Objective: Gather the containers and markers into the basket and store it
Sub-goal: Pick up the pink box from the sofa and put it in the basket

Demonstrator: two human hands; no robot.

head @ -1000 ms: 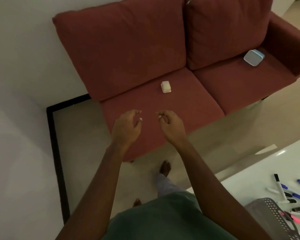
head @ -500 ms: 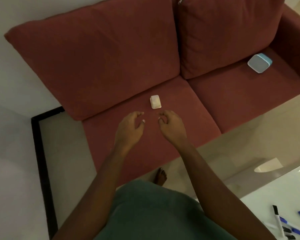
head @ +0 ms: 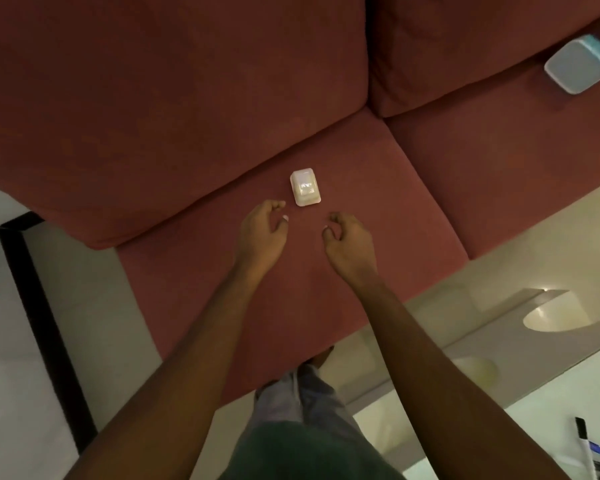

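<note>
A small white lidded container (head: 305, 187) lies on the left seat cushion of a red sofa (head: 174, 98). My left hand (head: 262, 232) hovers just below and left of it, fingers curled and apart, holding nothing. My right hand (head: 350, 242) hangs below and right of it, also empty with curled fingers. Neither hand touches the container. A blue container with a pale lid (head: 579, 64) rests on the right seat cushion at the upper right. Markers (head: 587, 452) lie on the white table at the lower right corner. The basket is out of view.
The white table (head: 499, 445) fills the lower right. Pale tiled floor (head: 447, 289) runs between the table and the sofa front. A black strip (head: 45, 327) runs along the floor at the left, next to a white wall. My leg and foot stand at the sofa's front edge.
The view has closed in on the sofa. Both hands have moved forward and spread apart, now flanking the white container. The basket has left the frame.
</note>
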